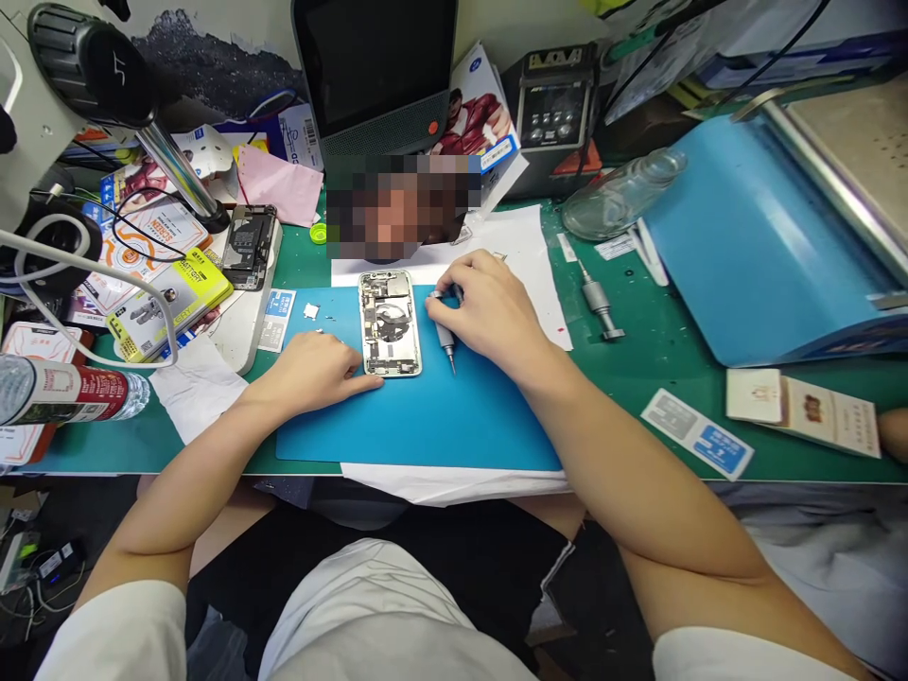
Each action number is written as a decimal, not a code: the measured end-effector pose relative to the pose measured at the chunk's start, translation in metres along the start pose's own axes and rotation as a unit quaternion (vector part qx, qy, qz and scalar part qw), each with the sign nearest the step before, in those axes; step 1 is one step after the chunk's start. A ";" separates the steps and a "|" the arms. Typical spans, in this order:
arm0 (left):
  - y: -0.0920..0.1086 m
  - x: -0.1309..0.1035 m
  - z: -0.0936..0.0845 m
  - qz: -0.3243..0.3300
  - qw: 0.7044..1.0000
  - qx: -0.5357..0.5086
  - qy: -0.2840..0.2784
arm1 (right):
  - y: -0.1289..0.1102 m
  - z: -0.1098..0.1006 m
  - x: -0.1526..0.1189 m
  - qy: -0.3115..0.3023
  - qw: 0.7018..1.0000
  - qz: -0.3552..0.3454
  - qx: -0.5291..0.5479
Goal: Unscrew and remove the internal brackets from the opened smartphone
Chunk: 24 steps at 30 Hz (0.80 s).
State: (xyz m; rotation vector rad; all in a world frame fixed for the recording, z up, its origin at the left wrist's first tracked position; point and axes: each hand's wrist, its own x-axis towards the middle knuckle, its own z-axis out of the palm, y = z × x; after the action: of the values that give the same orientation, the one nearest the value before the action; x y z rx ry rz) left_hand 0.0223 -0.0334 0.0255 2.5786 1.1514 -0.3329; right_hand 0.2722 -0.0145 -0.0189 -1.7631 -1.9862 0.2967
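An opened phone (392, 323) lies upright on the blue mat (426, 426), its inner parts showing. My left hand (319, 372) rests on the mat at the phone's lower left, thumb stretched to its bottom edge and the other fingers curled; what those fingers hold, if anything, is hidden. To the right of the phone, my right hand (482, 307) grips a grey precision screwdriver (445, 342), its thin tip pointing down to the mat. A small white piece (310, 310) lies left of the phone.
A second screwdriver (600, 303) and a glass jar (624, 194) are to the right, near a blue sheet (730, 246). At left stand a water bottle (71, 390), a yellow battery box (170, 303) and a microscope stand (181, 175). A blurred patch covers the area behind the phone.
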 end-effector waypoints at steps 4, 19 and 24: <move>-0.001 -0.001 0.000 0.003 1.000 -0.001 0.000 | -0.003 -0.006 0.000 0.013 1.000 0.007 0.022; -0.001 -0.001 0.001 0.005 1.000 0.004 0.003 | -0.008 -0.021 -0.004 0.171 0.974 0.043 0.139; -0.001 -0.001 -0.001 0.002 1.000 -0.005 0.000 | -0.008 -0.020 -0.006 0.171 0.972 0.030 0.161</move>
State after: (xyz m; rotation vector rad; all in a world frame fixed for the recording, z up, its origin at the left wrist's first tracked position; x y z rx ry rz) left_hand 0.0212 -0.0336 0.0264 2.5713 1.1454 -0.3268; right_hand 0.2748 -0.0249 0.0011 -1.5493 -1.5478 0.2939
